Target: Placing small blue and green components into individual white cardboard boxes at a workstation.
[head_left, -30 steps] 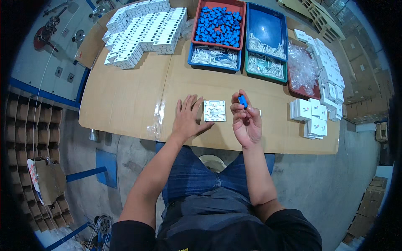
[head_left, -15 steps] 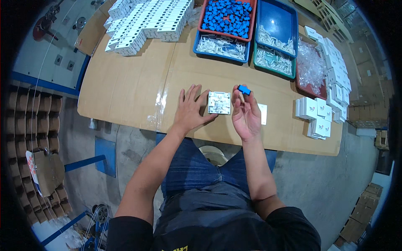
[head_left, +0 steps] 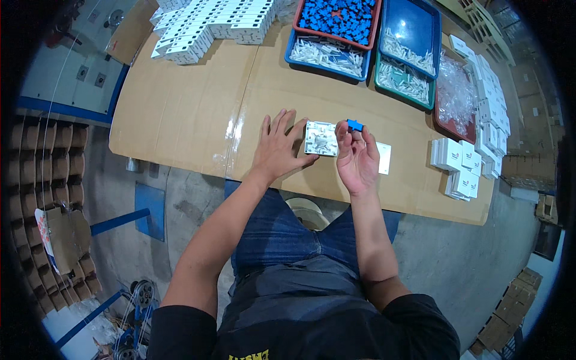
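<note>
A square white plastic box, its inner side facing up, lies on the cardboard-covered table in front of me. To its left, my left hand rests with the fingers spread, the thumb tip at the box's lower left corner. A small blue plastic adapter is pinched between the thumb and fingertips of my right hand. That hand is palm up, just right of the box, and covers part of the box's right side. Beyond my right wrist lies a flat white cover plate, partly hidden by the hand.
At the back, a red tray of blue adapters sits on a blue tray of small white parts. Beside them are stacked blue and green trays and a tray of clear bags. White boxes are stacked far left and right.
The view has shifted slightly, so trays and box appear farther right. My right hand still holds the blue adapter, now slightly turned and overlapping the box's right edge. The left hand stays beside the box.
</note>
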Available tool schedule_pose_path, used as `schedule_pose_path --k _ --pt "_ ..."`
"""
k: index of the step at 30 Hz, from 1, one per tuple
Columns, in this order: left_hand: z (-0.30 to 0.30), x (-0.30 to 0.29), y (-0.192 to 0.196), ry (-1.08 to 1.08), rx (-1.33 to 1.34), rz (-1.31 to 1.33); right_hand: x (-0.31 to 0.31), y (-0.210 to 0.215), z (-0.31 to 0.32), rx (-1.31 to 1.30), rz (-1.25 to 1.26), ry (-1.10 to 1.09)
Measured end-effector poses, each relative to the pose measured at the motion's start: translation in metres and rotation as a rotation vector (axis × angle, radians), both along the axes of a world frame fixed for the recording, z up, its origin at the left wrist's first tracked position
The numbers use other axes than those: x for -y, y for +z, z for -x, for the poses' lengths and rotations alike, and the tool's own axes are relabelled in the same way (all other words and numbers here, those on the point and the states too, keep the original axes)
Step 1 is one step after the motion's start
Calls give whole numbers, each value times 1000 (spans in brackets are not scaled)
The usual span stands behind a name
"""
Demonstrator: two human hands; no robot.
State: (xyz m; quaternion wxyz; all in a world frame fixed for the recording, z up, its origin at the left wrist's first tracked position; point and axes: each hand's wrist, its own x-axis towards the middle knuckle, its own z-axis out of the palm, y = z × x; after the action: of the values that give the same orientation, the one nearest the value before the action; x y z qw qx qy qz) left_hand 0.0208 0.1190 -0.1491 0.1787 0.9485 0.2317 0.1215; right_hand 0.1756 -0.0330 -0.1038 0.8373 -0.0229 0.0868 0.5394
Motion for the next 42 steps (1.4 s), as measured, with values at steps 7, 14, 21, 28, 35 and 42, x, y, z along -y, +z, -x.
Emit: schedule_pose_path --k 7,14,21,28,35,42 --pt "0 0 -1 -14 11 -19 -15 -9 2 1648 842 -188" --pt "1 -2 -2 -14 22 -37 -33 -19 -8 2101 803 -113" --pt "1 -1 0 -3 68 6 -43 -29 -15 2206 720 -87" --pt "2 -2 2 2 43 0 -46 -31 -14 2227 693 -71" --pt "1 -2 0 -1 33 15 -47 -34 -14 2185 693 -46" --pt "1 -2 -1 -5 32 13 -45 -42 -14 2134 721 -22"
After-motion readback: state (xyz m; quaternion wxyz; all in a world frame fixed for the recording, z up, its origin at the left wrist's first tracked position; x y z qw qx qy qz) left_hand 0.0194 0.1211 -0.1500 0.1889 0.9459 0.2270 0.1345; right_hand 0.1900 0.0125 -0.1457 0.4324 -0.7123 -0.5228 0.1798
